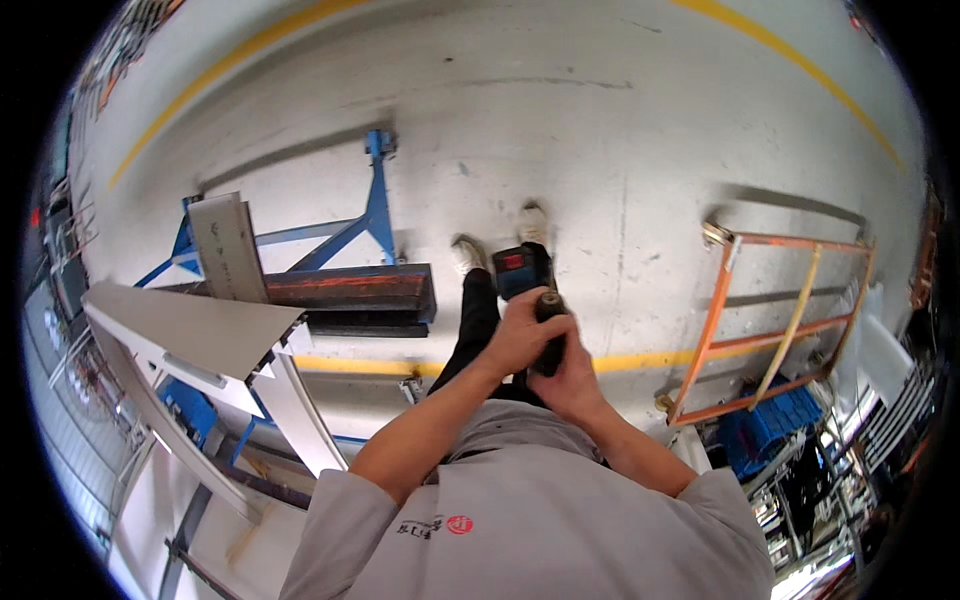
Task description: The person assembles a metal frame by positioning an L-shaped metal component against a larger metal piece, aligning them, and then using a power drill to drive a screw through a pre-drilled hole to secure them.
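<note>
In front of my waist I hold a dark cordless drill in both hands. Its round, chuck-like end shows above my fingers, and its boxy battery with a red patch points away from me. My left hand is closed round the drill's left side and front part. Against its right and near side, my right hand is closed too; some of its fingers are hidden behind the tool. Neither hand touches anything else.
To the left stands a blue trestle with dark steel beams and pale panels around it. An orange wheeled frame is on the right, with a blue crate beside it. Yellow lines cross the grey floor.
</note>
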The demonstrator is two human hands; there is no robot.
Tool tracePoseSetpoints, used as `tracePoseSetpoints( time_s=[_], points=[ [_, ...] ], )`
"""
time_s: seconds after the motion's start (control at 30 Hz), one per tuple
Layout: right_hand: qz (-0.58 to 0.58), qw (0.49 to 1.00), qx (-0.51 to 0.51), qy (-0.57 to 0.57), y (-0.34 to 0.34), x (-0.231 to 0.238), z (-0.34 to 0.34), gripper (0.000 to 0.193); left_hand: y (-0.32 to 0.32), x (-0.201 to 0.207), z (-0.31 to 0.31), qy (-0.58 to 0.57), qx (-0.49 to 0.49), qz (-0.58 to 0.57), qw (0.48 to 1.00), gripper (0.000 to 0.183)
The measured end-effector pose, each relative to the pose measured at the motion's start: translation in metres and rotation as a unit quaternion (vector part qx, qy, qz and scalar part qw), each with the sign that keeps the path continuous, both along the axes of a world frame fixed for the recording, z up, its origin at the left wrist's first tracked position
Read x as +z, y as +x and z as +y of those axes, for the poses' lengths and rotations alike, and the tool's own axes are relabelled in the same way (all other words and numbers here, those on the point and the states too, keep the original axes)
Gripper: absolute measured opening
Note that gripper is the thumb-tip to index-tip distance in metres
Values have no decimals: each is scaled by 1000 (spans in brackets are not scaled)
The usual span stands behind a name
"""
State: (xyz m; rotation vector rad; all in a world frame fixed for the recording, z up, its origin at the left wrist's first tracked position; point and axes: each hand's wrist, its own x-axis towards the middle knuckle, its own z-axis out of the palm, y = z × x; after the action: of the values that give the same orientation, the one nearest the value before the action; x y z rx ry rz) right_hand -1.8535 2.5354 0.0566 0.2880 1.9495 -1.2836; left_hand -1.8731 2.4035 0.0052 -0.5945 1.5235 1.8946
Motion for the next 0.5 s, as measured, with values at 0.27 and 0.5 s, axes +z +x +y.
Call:
tracePoseSetpoints(
  time_s=[0.27, 0.5],
  points=[
    [8, 958, -234, -165, -20, -127, 25, 57, -17, -52, 23, -178, -46, 80, 980, 55],
    [120, 981, -29, 147, -83, -319, 55, 53, 115, -73, -39, -221, -239, -24, 945, 44]
  ],
)
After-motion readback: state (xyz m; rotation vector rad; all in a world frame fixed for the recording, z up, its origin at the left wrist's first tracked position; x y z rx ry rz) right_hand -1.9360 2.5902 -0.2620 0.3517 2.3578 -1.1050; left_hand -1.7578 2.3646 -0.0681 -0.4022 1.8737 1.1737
